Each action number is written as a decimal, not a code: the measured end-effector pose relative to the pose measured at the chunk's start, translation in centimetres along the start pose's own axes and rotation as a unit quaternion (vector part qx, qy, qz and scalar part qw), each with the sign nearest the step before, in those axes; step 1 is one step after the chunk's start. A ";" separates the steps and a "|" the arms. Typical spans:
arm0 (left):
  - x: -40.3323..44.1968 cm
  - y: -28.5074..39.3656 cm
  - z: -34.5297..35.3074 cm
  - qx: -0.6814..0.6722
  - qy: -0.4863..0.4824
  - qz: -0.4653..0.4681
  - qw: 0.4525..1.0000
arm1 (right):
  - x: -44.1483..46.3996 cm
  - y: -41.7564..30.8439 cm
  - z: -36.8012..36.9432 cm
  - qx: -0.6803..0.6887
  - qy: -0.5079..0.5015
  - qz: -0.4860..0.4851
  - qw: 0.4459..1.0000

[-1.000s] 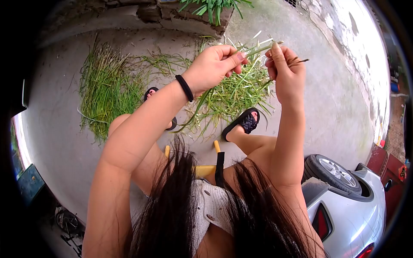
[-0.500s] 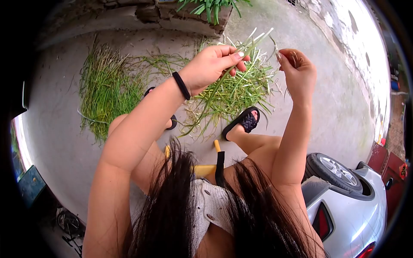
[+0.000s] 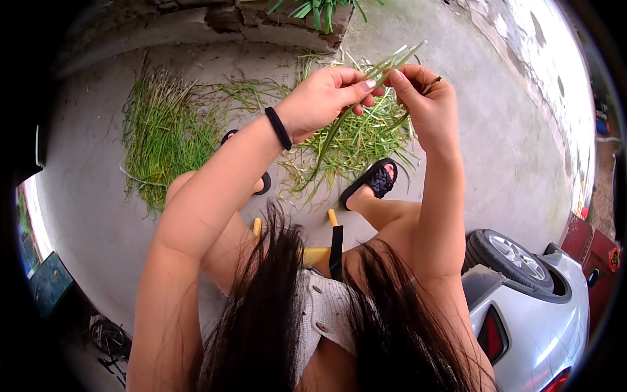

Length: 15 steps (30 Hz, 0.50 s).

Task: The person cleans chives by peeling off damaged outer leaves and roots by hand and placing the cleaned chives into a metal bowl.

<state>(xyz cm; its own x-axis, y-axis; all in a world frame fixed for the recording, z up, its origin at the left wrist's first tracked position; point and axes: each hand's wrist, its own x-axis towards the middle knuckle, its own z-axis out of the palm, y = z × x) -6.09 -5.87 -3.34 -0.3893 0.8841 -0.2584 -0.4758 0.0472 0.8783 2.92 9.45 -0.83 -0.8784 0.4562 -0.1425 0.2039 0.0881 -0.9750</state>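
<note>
A few long green chives [image 3: 328, 138] with pale ends are pinched between the thumb and fingers of my left hand [image 3: 326, 97]. My right hand [image 3: 428, 108] is close beside it, thumb and forefinger closed on the same chives near their pale ends. A brown withered shred [image 3: 432, 83] sticks to my right fingers. Under both hands, a loose pile of chives [image 3: 366, 134] lies scattered on the concrete. Further left is a thicker, more orderly heap of chives [image 3: 163, 140].
My sandalled foot [image 3: 373, 183] stands beside the loose pile. Below me is a yellow stool [image 3: 315, 255]. A silver car [image 3: 535, 320] with a wheel [image 3: 513, 258] lies lower right. At the top are a stone ledge [image 3: 287, 32] and a green plant [image 3: 317, 12].
My right hand has moved left from apart to the chives and now pinches them beside my left hand. The left hand has barely moved and keeps its hold.
</note>
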 end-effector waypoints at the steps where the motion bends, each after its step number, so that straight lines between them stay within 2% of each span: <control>1: 0.0 0.0 0.0 -0.005 -0.001 -0.001 1.000 | 0.0 -0.1 0.1 0.007 -0.004 -0.001 1.000; 13: -0.6 0.8 0.1 -0.135 -0.031 -0.034 0.990 | -0.1 -0.4 0.6 0.119 -0.034 0.007 0.992; 15: -0.3 0.6 -0.1 -0.085 -0.014 -0.002 0.996 | -0.1 -0.5 0.8 0.120 -0.031 0.013 0.992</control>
<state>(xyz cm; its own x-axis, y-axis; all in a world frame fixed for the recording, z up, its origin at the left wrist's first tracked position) -6.32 -6.18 -2.78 -0.3660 0.8968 -0.2486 -0.6044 -0.0260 0.7963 2.56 8.70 -0.44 -0.9005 0.3997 -0.1715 0.1248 -0.1403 -0.9822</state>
